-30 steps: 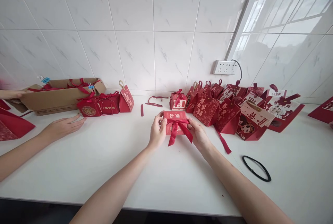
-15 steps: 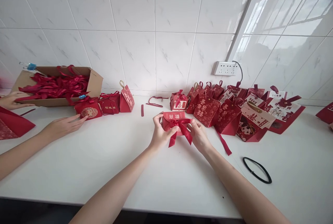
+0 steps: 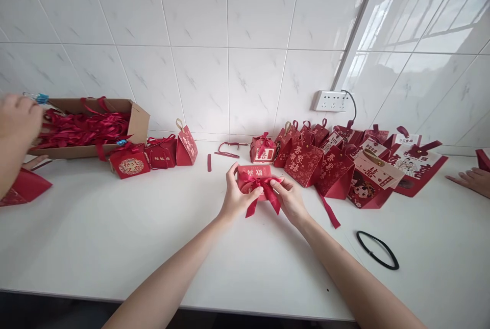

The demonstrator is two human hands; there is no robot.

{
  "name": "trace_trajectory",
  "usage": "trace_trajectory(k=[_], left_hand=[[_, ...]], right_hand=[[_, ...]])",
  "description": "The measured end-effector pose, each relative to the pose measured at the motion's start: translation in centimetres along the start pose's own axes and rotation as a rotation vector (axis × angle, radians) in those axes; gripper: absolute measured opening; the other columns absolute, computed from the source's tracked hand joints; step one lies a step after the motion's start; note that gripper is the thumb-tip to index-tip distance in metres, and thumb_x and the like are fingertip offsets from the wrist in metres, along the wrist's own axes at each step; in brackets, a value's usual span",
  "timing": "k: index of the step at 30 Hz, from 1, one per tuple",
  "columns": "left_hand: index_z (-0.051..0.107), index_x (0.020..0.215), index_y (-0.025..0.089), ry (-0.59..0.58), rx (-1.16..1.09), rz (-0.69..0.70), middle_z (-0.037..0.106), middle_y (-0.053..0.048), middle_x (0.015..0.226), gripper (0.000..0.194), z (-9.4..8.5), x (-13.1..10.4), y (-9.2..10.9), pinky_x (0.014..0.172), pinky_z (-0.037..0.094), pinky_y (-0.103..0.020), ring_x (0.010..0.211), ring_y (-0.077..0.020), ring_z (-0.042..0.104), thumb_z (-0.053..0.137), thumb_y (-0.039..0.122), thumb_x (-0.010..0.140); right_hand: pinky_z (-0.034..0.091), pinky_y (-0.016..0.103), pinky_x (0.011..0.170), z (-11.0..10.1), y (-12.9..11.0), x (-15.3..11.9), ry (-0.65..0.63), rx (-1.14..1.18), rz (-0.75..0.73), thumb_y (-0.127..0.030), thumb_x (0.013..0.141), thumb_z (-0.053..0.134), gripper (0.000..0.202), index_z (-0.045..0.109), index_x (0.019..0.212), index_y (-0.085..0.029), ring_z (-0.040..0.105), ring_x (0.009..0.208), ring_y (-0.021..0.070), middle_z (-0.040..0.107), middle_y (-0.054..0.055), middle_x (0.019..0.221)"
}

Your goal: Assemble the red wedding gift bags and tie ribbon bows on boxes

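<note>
Near the middle of the white table, a small red box [image 3: 253,171] with gold lettering is held between my two hands. A glossy red ribbon bow [image 3: 265,184] is tied across its front, its two tails hanging down. My left hand [image 3: 238,194] grips the box's left side, the thumb pressed on the bow's knot. On the other side, my right hand [image 3: 290,197] pinches the bow's right loop against the box. Just behind stands another small red box [image 3: 263,148] with a bow.
Several red gift boxes [image 3: 333,171] crowd the right. Three more [image 3: 132,160] stand left, beside a cardboard box [image 3: 140,124] of red ribbons. A black loop [image 3: 377,250] lies front right. Another person's hand [image 3: 19,120] is at far left, and a hand [image 3: 472,181] at far right.
My right fingers have shifted slightly left on the bow. At left, the other person's hand has left the red box and is now raised by the carton. A hand has appeared at far right.
</note>
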State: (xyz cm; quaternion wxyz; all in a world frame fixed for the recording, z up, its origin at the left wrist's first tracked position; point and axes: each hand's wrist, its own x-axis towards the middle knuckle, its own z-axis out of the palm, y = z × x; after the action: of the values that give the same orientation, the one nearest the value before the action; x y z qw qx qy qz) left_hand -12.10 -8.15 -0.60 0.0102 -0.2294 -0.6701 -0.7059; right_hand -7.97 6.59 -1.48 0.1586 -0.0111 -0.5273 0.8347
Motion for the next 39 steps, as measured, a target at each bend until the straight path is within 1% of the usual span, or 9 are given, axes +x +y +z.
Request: trace_trajectory(k=[3, 10, 14, 22, 24, 28, 33, 36, 39], left_hand=[[0.024, 0.132, 0.027, 0.029, 0.000, -0.009, 0.032, -0.013, 0.141, 0.078, -0.1, 0.1, 0.1, 0.093, 0.049, -0.034, 0.118, -0.0229, 0.051, 0.071, 0.027, 0.069], [0.031, 0.130, 0.027, 0.056, 0.079, -0.017, 0.041, -0.010, 0.134, 0.069, -0.4, 0.3, -0.2, 0.102, 0.042, -0.036, 0.123, -0.0226, 0.047, 0.067, 0.026, 0.071], [0.031, 0.132, 0.026, 0.039, 0.062, -0.002, 0.040, -0.010, 0.135, 0.068, -0.6, 0.4, -0.2, 0.102, 0.041, -0.037, 0.126, -0.0234, 0.044, 0.064, 0.025, 0.073], [0.034, 0.130, 0.023, 0.000, 0.045, 0.028, 0.042, -0.011, 0.134, 0.062, -0.9, 0.6, 0.0, 0.097, 0.046, -0.039, 0.123, -0.0260, 0.046, 0.059, 0.023, 0.074], [0.033, 0.131, 0.023, -0.049, 0.110, 0.061, 0.041, -0.011, 0.135, 0.064, -1.4, 0.9, 0.2, 0.101, 0.043, -0.041, 0.126, -0.0267, 0.043, 0.060, 0.024, 0.073], [0.036, 0.131, 0.025, -0.265, 0.216, 0.103, 0.039, -0.010, 0.139, 0.068, -3.2, 1.8, 1.1, 0.105, 0.039, -0.042, 0.131, -0.0260, 0.037, 0.066, 0.026, 0.070], [0.039, 0.130, 0.029, -0.425, 0.054, -0.006, 0.039, -0.007, 0.141, 0.066, -5.1, 3.0, 1.2, 0.106, 0.037, -0.041, 0.138, -0.0244, 0.026, 0.066, 0.024, 0.070], [0.039, 0.130, 0.029, -0.459, -0.089, -0.068, 0.038, -0.006, 0.143, 0.072, -5.4, 3.4, 0.6, 0.108, 0.034, -0.043, 0.139, -0.0264, 0.023, 0.065, 0.019, 0.064], [0.040, 0.127, 0.026, -0.377, -0.204, -0.088, 0.039, -0.007, 0.141, 0.072, -4.7, 3.3, 0.2, 0.108, 0.032, -0.044, 0.136, -0.0293, 0.027, 0.064, 0.022, 0.059]], right_hand=[[0.050, 0.031, 0.076, 0.0, 0.0, -0.1, -0.009, 0.012, 0.012, -0.041, 0.063, 0.079, 0.029, 0.060, 0.063, -0.019, 0.062, 0.075, 0.0156, 0.067, 0.000, 0.079], [0.049, 0.031, 0.078, -0.2, 0.1, 0.0, -0.014, 0.038, 0.005, -0.043, 0.065, 0.078, 0.031, 0.059, 0.059, -0.019, 0.061, 0.075, 0.0156, 0.067, 0.000, 0.076], [0.049, 0.032, 0.078, -0.2, 0.2, 0.1, -0.004, 0.042, 0.014, -0.045, 0.064, 0.078, 0.032, 0.059, 0.058, -0.020, 0.060, 0.074, 0.0158, 0.066, 0.000, 0.074], [0.049, 0.030, 0.076, -0.2, 0.2, 0.1, 0.012, 0.065, 0.017, -0.042, 0.062, 0.080, 0.033, 0.057, 0.054, -0.020, 0.056, 0.068, 0.0136, 0.061, -0.002, 0.066], [0.049, 0.029, 0.076, -0.2, 0.1, 0.1, 0.025, 0.065, 0.021, -0.042, 0.061, 0.080, 0.032, 0.059, 0.055, -0.020, 0.056, 0.070, 0.0139, 0.062, -0.001, 0.067], [0.050, 0.031, 0.076, -0.4, 0.0, 0.2, 0.047, 0.081, 0.029, -0.043, 0.059, 0.081, 0.033, 0.058, 0.054, -0.020, 0.057, 0.071, 0.0148, 0.064, 0.000, 0.071], [0.050, 0.030, 0.079, -0.5, 0.1, 0.3, 0.035, 0.075, 0.001, -0.041, 0.063, 0.079, 0.035, 0.055, 0.053, -0.019, 0.057, 0.074, 0.0137, 0.061, -0.001, 0.071], [0.049, 0.031, 0.083, -0.5, 0.2, 0.3, 0.032, 0.062, -0.008, -0.041, 0.065, 0.078, 0.034, 0.055, 0.054, -0.019, 0.058, 0.080, 0.0147, 0.063, -0.001, 0.074], [0.048, 0.033, 0.087, -0.4, 0.1, 0.2, 0.028, 0.047, -0.013, -0.041, 0.066, 0.077, 0.035, 0.054, 0.054, -0.018, 0.059, 0.081, 0.0151, 0.063, -0.001, 0.074]])
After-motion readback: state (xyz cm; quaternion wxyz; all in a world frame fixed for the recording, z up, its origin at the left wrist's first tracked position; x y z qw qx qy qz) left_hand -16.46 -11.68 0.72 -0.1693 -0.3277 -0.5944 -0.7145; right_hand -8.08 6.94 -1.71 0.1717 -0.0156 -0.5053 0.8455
